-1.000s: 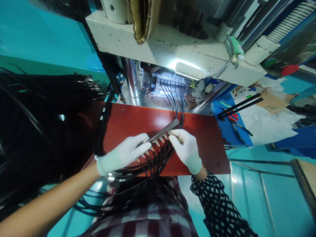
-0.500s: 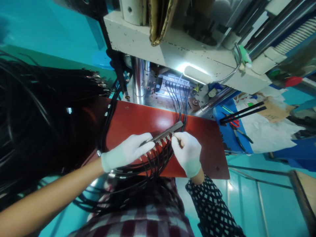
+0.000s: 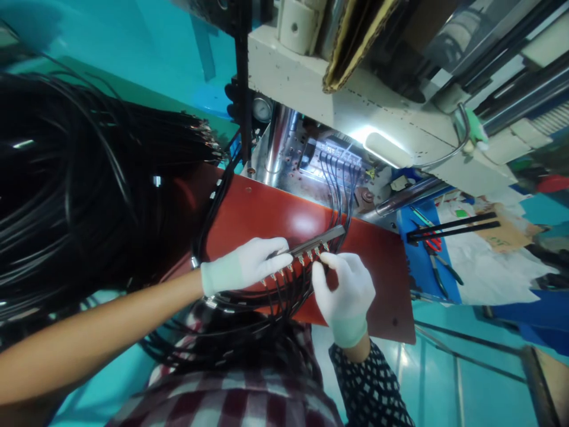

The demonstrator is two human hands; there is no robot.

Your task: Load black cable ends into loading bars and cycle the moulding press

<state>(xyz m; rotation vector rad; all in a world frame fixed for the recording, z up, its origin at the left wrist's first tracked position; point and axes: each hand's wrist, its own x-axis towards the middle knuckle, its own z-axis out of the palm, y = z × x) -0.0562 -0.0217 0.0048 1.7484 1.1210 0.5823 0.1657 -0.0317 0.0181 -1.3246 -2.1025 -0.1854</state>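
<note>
Fingers: metal bar (image 3: 319, 239) pinched by left hand (image 3: 246, 264), centre; right hand (image 3: 349, 290) curled beside connectors (image 3: 310, 257), grip unclear
Tabletop (image 3: 249, 219): red, glare reflected centrally
Floor (image 3: 480, 362): turquoise, lower right
Left arm (image 3: 115, 323): extended from lower left

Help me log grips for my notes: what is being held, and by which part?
The left hand holds the grey bar near its left end. The right hand is by the connectors near the other end; whether it grips one cannot be told.

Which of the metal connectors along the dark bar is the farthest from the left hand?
The rightmost connector, just above the right hand's fingertips; all others along the dark bar sit nearer the left hand.
</note>
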